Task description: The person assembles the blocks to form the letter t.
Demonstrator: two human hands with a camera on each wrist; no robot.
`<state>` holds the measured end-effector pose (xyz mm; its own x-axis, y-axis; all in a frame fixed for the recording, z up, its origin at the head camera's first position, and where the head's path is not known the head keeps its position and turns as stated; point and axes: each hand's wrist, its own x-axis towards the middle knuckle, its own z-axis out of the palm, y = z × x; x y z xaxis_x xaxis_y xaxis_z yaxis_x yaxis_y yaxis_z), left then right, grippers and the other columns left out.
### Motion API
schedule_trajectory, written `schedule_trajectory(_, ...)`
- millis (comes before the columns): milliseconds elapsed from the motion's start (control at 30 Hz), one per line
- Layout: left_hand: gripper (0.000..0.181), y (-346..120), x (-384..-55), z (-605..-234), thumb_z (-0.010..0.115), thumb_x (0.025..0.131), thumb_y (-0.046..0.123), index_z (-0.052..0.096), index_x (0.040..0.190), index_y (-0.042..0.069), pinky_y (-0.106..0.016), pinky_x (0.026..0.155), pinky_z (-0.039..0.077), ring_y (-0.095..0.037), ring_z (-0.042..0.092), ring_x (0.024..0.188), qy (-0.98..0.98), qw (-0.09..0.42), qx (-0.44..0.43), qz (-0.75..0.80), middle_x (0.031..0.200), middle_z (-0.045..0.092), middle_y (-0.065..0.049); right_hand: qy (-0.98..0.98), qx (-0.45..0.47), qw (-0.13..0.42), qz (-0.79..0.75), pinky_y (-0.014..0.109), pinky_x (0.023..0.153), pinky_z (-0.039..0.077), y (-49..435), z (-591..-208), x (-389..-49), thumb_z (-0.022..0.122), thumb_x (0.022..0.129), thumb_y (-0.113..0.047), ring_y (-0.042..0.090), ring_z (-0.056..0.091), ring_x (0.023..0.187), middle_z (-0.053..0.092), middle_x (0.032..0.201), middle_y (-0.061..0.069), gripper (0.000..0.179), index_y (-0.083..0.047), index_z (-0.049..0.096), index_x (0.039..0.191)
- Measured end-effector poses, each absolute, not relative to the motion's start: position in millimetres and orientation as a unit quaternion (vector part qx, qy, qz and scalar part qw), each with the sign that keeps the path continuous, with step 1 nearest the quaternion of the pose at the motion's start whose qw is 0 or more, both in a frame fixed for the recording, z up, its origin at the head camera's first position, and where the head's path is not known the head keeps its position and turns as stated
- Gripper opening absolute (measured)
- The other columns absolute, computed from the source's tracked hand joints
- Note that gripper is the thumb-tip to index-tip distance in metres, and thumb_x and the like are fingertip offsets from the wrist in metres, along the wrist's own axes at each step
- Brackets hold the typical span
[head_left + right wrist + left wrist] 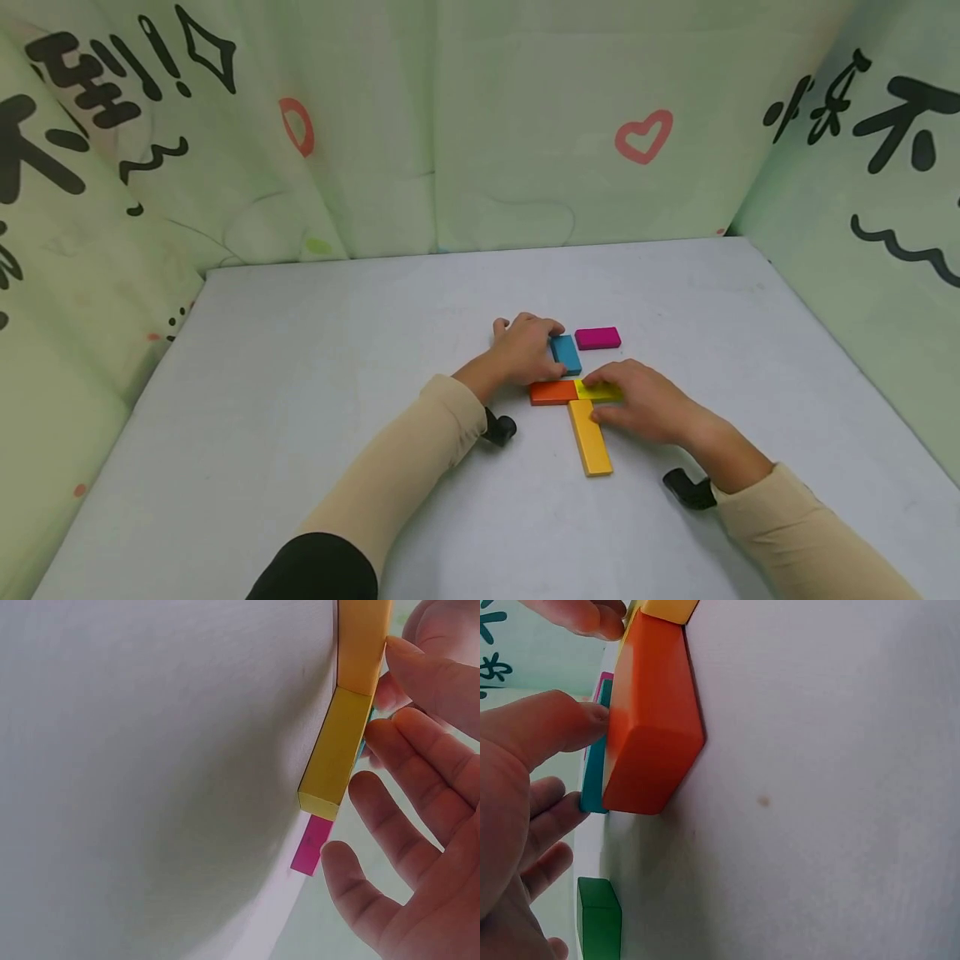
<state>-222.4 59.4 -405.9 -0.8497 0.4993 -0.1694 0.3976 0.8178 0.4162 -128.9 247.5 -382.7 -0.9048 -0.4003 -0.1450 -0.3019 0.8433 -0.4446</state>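
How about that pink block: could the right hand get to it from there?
Probably yes. In the head view, the pink block lies just beyond the right hand, with bare table between them and nothing on top of it.

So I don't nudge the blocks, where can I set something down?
The table is bare between the left sleeve and the left edge, and from the magenta block to the right edge, beyond the right hand. Crowded: around the left hand, where the blue block, orange block, yellow block and amber block cluster, a green block nearby.
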Motion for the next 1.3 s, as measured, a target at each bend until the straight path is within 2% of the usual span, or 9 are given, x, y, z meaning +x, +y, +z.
schedule_trajectory(333, 0.059, 54.6, -221.7, -404.4, 0.072, 0.089, 0.046, 0.056, 0.142, 0.025, -0.056, 0.110, 0.018, -0.019, 0.034, 0.135, 0.935, 0.151, 0.258, 0.192, 0.138, 0.056, 0.007, 0.952, -0.186, 0.119, -0.213, 0.055, 0.099, 0.044, 247.9, -383.1, -129.5, 0.077, 0.089, -0.020, 0.035, 0.055, 0.113, 0.064, 0.121, 0.012, 0.041, -0.001, 0.066, 0.124)
schedule_trajectory(1300, 0.055, 54.7, -216.5, -403.7, 0.069, 0.092, 0.045, 0.057, 0.142, 0.025, -0.056, 0.109, 0.019, -0.019, 0.033, 0.137, 0.932, 0.144, 0.273, 0.188, 0.139, 0.056, 0.006, 0.951, -0.184, 0.117, -0.217, 0.056, 0.099, 0.044, 248.6, -383.7, -129.4, 0.077, 0.089, -0.021, 0.036, 0.054, 0.115, 0.063, 0.122, 0.013, 0.043, -0.001, 0.065, 0.125)
